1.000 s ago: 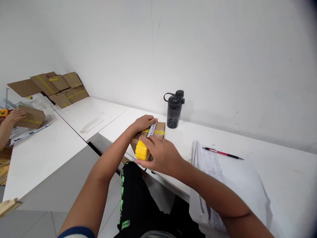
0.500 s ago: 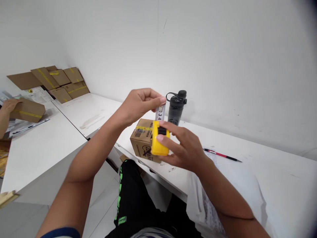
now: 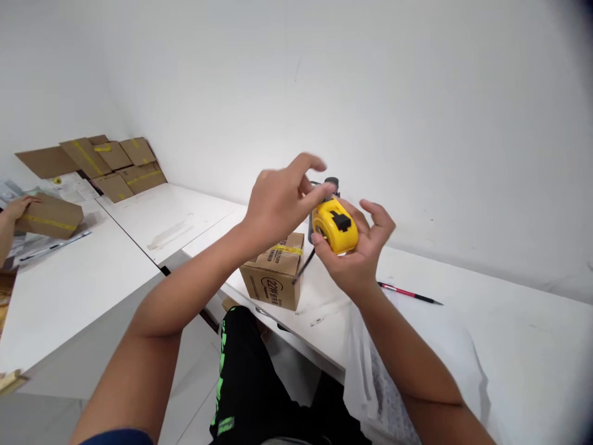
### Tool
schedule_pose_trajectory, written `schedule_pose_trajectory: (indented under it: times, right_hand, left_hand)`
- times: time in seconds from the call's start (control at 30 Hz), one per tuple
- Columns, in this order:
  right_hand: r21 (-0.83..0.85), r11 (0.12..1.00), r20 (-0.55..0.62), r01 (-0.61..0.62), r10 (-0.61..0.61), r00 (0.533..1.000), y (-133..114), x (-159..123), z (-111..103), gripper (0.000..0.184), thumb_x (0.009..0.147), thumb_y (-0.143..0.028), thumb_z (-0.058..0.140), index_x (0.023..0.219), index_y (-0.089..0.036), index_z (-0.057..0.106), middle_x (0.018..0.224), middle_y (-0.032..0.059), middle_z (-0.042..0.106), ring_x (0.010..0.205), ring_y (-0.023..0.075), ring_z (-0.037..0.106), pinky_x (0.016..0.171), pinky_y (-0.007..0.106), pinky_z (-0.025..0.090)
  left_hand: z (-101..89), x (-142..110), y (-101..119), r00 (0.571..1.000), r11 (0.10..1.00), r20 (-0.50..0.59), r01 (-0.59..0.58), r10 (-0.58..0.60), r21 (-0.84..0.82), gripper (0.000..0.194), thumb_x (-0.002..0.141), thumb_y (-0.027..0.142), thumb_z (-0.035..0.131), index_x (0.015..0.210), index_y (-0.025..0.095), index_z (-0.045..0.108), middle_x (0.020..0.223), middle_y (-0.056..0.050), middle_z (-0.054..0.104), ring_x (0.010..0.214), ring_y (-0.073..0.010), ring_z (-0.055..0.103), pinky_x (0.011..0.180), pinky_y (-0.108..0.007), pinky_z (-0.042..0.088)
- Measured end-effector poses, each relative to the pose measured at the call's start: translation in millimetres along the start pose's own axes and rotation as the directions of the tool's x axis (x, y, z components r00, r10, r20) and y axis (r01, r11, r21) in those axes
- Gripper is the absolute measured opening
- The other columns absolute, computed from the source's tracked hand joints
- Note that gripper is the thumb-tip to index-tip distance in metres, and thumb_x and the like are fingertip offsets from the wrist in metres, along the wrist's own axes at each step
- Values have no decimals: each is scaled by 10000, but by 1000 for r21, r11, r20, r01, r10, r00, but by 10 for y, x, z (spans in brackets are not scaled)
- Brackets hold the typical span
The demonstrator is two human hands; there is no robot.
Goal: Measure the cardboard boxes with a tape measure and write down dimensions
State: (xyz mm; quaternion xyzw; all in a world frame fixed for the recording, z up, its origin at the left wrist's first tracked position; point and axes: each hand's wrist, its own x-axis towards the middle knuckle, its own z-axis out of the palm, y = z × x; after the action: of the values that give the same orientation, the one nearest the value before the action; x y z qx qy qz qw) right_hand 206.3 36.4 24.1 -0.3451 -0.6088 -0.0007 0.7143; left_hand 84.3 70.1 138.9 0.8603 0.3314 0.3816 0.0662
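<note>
My right hand (image 3: 359, 253) holds a yellow tape measure (image 3: 337, 230) with a black lock button, its body tilted. A dark wrist strap (image 3: 304, 267) dangles from it, in front of a small cardboard box (image 3: 277, 278) with yellow tape and printed marks on the table. At the upper end of the tape measure is my left hand (image 3: 282, 198), index finger raised and thumb tip close to or touching the case. No drawn-out blade shows. Behind both hands stands a dark bottle (image 3: 332, 183), mostly hidden.
A red and black pen (image 3: 411, 294) lies by white paper or plastic sheets (image 3: 435, 337) at right. Several flattened cartons (image 3: 139, 170) lean at the far left. Another person's hand (image 3: 18, 207) holds a cardboard box (image 3: 53, 216) at the left table.
The short length of blade between my hands has gone from view. My right hand has turned the tape measure and moved it up and right; my left index finger has lifted off.
</note>
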Motion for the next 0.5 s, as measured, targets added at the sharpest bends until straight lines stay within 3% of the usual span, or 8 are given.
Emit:
schedule_pose_trajectory:
  times: [0.07,0.13,0.23,0.3,0.4,0.5]
  right_hand:
    - [-74,994,51,-80,84,995,54,63,-112,510,822,-330,668,1278,-294,442,1296,108,584,1159,276,629,924,459,564]
    - [-151,977,102,-148,164,981,116,119,-207,439,793,-334,694,1196,-284,528,1243,79,636,1104,272,656,905,451,568]
    - [-144,963,118,-229,246,962,176,176,-271,515,754,-341,730,1218,-289,512,1185,60,675,1052,262,679,855,438,581]
    - [-90,955,98,-283,291,952,185,195,-269,512,744,-350,744,1194,-283,508,1145,56,682,1020,250,686,818,415,586]
    - [1,945,77,-328,327,942,172,204,-246,439,744,-382,754,1105,-268,532,1121,53,666,978,232,682,767,378,583]
    - [47,927,105,-372,366,925,171,217,-229,403,748,-418,756,1065,-262,563,1103,43,658,935,212,667,729,352,576]
  left_hand:
    - [96,-60,-260,994,995,37,99,-99,-5,382,907,487,553,1199,241,548,1078,-34,690,945,-180,655,848,-329,497]
    - [209,-137,-536,974,975,41,222,-222,7,520,894,550,533,1305,235,488,1379,-101,548,1140,-225,601,914,-361,495]
    - [379,-289,-859,914,927,154,366,-375,82,664,898,645,433,1395,204,436,1478,-157,452,1323,-294,486,1038,-438,440]
    - [442,-416,-978,884,935,308,312,-351,168,770,871,709,416,1447,198,411,1520,-167,419,1418,-330,377,1133,-493,339]
    - [361,-607,-1125,842,953,453,214,-292,216,839,851,757,395,1505,232,368,1608,-132,302,1502,-342,221,1211,-539,162]
    - [92,-816,-1431,835,920,401,389,-376,52,797,879,747,333,1519,272,353,1634,-66,246,1511,-302,218,1217,-488,196]
